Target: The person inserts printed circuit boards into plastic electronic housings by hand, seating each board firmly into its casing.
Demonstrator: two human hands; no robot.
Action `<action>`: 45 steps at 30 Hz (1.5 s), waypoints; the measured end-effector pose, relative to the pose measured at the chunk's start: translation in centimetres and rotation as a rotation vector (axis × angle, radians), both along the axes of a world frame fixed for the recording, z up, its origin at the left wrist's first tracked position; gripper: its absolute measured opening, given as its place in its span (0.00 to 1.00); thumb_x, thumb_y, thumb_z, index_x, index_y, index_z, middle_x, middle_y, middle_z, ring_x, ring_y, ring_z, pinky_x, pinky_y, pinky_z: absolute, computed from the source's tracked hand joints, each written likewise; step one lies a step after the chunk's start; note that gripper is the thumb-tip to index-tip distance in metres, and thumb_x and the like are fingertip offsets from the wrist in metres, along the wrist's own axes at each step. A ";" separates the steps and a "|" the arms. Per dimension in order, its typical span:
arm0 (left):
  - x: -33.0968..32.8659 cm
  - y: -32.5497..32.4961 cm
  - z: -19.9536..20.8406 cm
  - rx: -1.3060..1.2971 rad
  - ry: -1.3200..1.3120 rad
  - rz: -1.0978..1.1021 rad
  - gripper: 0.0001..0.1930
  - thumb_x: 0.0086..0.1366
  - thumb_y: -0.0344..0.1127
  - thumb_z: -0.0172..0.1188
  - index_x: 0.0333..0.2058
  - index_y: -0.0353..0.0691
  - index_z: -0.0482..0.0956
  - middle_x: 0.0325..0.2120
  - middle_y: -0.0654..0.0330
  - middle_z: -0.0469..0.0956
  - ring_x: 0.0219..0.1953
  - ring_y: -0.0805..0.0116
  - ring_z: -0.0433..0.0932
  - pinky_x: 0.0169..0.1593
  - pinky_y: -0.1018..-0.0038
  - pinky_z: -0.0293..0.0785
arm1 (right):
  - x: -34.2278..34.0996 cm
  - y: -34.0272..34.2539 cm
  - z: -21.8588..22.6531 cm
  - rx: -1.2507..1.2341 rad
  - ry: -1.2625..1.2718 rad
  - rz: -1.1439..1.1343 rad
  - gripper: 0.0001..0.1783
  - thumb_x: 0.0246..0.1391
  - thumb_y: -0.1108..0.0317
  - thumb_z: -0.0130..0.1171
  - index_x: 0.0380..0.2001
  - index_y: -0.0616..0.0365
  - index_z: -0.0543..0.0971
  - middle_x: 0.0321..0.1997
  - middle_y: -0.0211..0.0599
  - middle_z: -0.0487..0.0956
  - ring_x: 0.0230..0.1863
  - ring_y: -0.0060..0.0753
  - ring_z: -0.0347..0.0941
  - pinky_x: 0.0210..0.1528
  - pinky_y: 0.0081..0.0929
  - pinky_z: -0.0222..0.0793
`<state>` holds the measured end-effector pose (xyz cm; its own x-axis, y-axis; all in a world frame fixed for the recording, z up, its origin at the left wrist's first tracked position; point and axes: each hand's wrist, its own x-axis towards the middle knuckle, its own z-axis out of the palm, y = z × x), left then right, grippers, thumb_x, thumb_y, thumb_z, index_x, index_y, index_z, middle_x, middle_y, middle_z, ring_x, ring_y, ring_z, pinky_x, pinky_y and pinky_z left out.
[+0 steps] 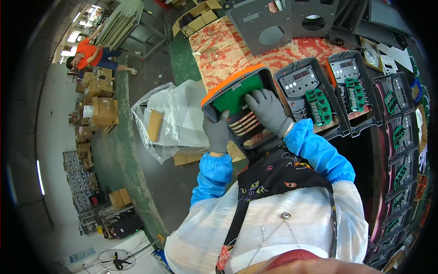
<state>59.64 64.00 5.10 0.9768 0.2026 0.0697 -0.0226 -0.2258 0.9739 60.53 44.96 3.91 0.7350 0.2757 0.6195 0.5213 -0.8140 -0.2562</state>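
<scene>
A dark grey plastic housing with an orange rim [235, 81] is tilted in front of me, its open back up. Inside it lies a green circuit board [244, 93], with a row of slots below the board. My left hand [216, 132], in a grey glove, is closed around the housing's left side, the thumb over its edge. My right hand [269, 112], also gloved, reaches inside with bent fingers closed together at the board's right edge. To the right stand two similar housings, each with a panel [301, 82] and a green board with knobs [318, 107] resting in it.
The bench top is red-and-cream patterned [212, 43]. Large grey metal plates [264, 29] stand at its far side. More housings [399, 137] line the right side. A plastic-wrapped stack [178, 114] is left of the bench. Beyond are cartons [102, 112] and a person in orange [86, 55].
</scene>
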 end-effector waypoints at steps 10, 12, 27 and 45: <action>0.0 -1.0 1.3 -0.009 -0.010 0.136 0.20 0.57 0.23 0.61 0.50 0.34 0.73 0.41 0.58 0.79 0.40 0.71 0.76 0.40 0.76 0.74 | 1.8 0.6 1.7 -0.156 0.059 -0.002 0.12 0.47 0.65 0.55 0.36 0.50 0.71 0.34 0.33 0.69 0.38 0.37 0.67 0.40 0.34 0.63; 0.1 -1.0 1.5 -0.022 0.020 0.157 0.20 0.57 0.23 0.61 0.50 0.34 0.73 0.41 0.58 0.79 0.41 0.71 0.76 0.41 0.75 0.74 | 1.6 0.9 2.0 -0.202 0.070 -0.019 0.11 0.47 0.65 0.55 0.36 0.49 0.71 0.34 0.33 0.69 0.39 0.36 0.67 0.40 0.35 0.63; 3.7 1.1 -5.5 -0.150 0.266 -0.011 0.15 0.56 0.26 0.61 0.43 0.30 0.78 0.36 0.56 0.81 0.35 0.70 0.78 0.39 0.73 0.73 | 0.5 0.3 -4.0 -0.428 0.192 -0.022 0.27 0.53 0.64 0.49 0.58 0.55 0.68 0.60 0.44 0.66 0.64 0.46 0.58 0.67 0.50 0.48; 5.3 1.2 -9.3 0.272 0.571 -0.128 0.13 0.54 0.29 0.63 0.39 0.33 0.81 0.32 0.55 0.82 0.31 0.68 0.80 0.36 0.71 0.75 | -0.3 0.4 -7.4 -0.666 0.511 -0.087 0.27 0.60 0.64 0.42 0.63 0.53 0.63 0.68 0.42 0.60 0.68 0.47 0.53 0.66 0.54 0.44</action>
